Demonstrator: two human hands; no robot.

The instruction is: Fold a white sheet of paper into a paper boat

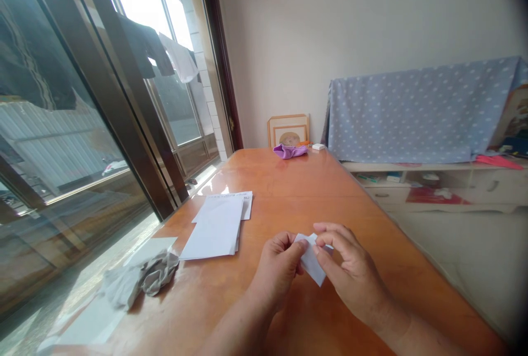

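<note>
Centrally, near the front of the desk, the left hand and right hand gripped a small white paper piece between them, both hands curled and closed on it (the fingers hid part of the paper). A stack of white paper sheets lay toward the desk's left edge, just beside a crumpled grey cloth; a purple cloth sat at the far edge.

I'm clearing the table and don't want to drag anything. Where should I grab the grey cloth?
Pinch the grey cloth by its bunched folds at the right end, coming from above and the right. Those folds stand highest and give your fingers an edge, while the left part seems to lie flatter.
</note>
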